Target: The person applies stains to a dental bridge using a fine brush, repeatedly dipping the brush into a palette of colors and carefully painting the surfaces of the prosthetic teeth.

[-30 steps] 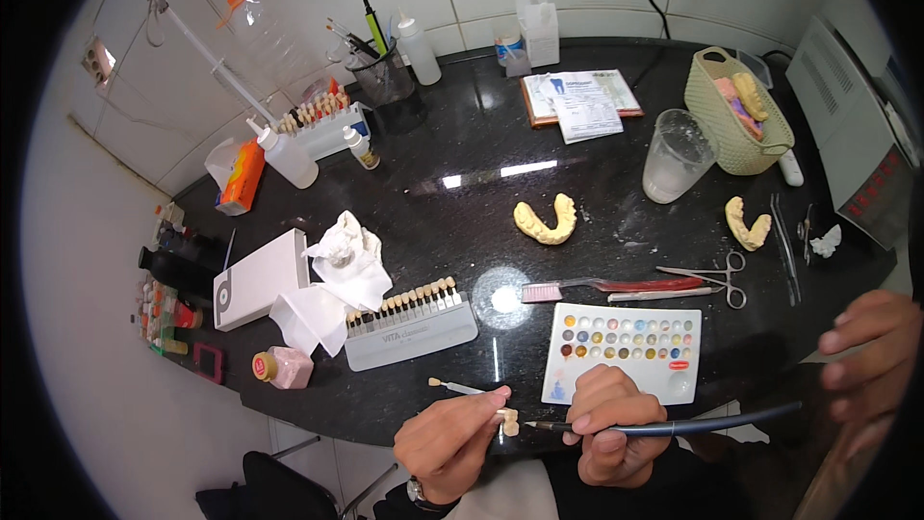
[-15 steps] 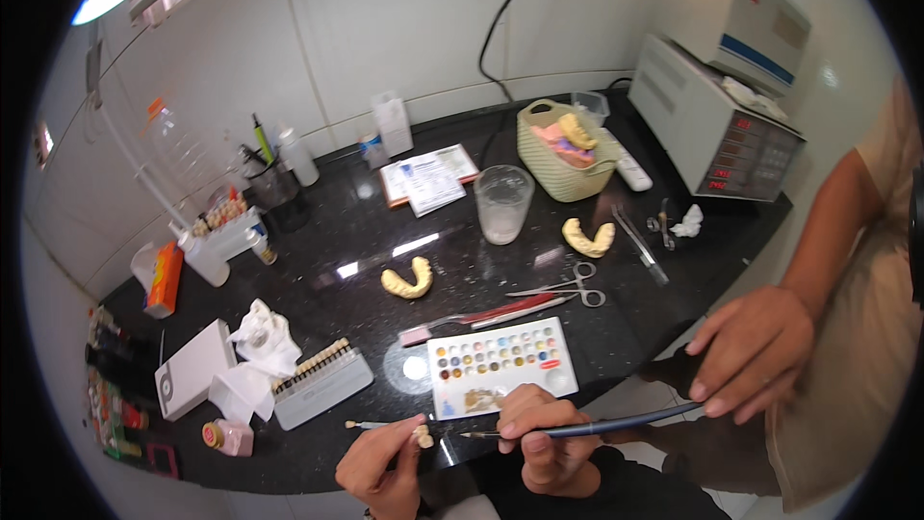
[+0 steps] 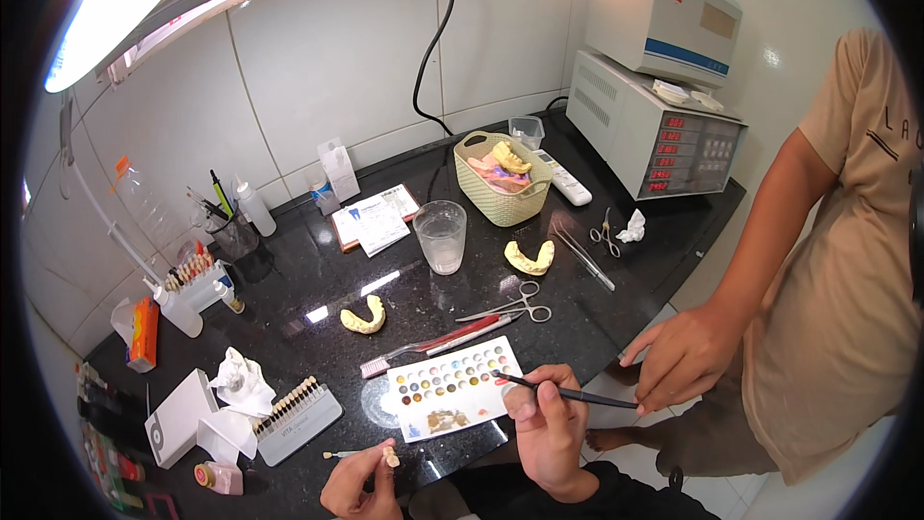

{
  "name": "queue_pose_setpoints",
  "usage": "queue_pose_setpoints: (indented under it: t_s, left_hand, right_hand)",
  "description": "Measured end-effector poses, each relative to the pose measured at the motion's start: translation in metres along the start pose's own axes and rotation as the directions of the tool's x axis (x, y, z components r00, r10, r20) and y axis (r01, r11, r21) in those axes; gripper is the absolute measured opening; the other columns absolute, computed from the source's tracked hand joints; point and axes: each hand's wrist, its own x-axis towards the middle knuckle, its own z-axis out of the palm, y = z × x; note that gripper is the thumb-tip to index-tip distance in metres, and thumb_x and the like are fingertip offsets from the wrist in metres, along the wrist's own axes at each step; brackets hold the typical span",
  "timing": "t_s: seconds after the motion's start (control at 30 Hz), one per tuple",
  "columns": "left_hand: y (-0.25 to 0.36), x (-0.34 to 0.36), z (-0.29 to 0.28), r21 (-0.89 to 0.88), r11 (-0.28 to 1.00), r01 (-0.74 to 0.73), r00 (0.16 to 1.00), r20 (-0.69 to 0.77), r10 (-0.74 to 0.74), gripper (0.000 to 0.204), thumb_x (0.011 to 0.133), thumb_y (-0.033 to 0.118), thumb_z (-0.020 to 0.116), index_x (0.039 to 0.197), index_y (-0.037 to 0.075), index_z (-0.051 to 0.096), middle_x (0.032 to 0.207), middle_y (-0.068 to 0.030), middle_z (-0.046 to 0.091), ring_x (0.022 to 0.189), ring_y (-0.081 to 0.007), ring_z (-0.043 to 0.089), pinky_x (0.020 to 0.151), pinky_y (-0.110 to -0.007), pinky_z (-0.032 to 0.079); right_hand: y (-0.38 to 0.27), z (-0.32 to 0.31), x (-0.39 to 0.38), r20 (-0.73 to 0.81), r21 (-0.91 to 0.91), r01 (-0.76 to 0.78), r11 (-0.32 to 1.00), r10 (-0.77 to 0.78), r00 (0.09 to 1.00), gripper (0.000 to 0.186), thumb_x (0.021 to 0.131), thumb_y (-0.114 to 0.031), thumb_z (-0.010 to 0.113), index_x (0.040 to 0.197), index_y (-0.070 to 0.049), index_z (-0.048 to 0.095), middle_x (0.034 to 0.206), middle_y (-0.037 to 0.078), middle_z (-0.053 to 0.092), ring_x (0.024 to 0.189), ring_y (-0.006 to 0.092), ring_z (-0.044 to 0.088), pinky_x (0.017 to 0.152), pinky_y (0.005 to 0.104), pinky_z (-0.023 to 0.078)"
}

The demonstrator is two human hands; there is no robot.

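Observation:
My left hand (image 3: 358, 483), low at the counter's front edge, pinches a small cream dental crown piece (image 3: 392, 458). Beside those fingers is a tooth shade tab (image 3: 339, 454); I cannot tell whether it is held or lying down. My right hand (image 3: 556, 435) grips a thin dark brush (image 3: 568, 392) like a pen. Its tip is at the right part of a white paint palette (image 3: 445, 421), which has rows of coloured wells and a brown smear. Another person's hand (image 3: 688, 361) hangs by the brush's back end; whether they touch is unclear.
Beyond the palette lie a toothbrush (image 3: 375, 366), scissor-like forceps (image 3: 525, 304) and two dental casts (image 3: 364, 316). A water glass (image 3: 442, 241) and a basket (image 3: 500, 204) stand farther back. Left are a shade guide (image 3: 306, 424) and a pink bottle (image 3: 219, 478). A person stands at the right.
My right hand has lifted the brush from near the dental crown piece to the palette. My left hand still pinches the piece. The whole view has shifted; the other person's hand has lowered.

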Motion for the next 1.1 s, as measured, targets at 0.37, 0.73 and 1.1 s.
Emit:
queue_pose_setpoints:
  t_s: [0.37,0.73,1.1]
  left_hand:
    - [-0.004,0.0,0.001,0.021,1.0,0.014,1.0,-0.027,-0.013,0.01,0.078,-0.001,0.068,0.087,-0.002,0.068,0.069,-0.0053,0.063,0.054,-0.0062,0.047,0.05,-0.019,0.037]
    - [-0.022,-0.002,0.008,-0.054,0.995,0.087,0.996,0.031,-0.086,0.005,0.076,-0.001,0.067,0.081,-0.003,0.068,0.076,-0.0108,0.069,0.065,-0.0121,0.061,0.062,-0.022,0.045]
    - [-0.026,-0.002,-0.002,-0.139,0.985,0.1,0.995,0.037,-0.096,0.011,0.073,-0.007,0.066,0.084,-0.004,0.067,0.077,-0.0126,0.069,0.066,-0.0152,0.064,0.061,-0.022,0.047]
  right_hand:
    - [-0.006,-0.004,0.007,-0.097,-0.103,0.014,0.995,-0.024,0.995,0.012,0.094,-0.015,0.045,0.099,-0.005,0.046,0.068,0.0,0.041,0.066,0.0095,0.039,0.067,0.0256,0.034]
    - [-0.005,-0.018,0.017,-0.164,-0.109,0.125,0.986,-0.142,0.976,0.013,0.095,-0.014,0.045,0.099,-0.002,0.047,0.068,-0.001,0.039,0.066,0.007,0.039,0.064,0.0238,0.034]
    - [0.023,-0.001,0.0,0.104,-0.336,0.166,0.927,-0.138,0.985,0.024,0.092,-0.023,0.049,0.096,0.0,0.045,0.073,0.01,0.05,0.061,0.0114,0.046,0.058,0.0242,0.039]
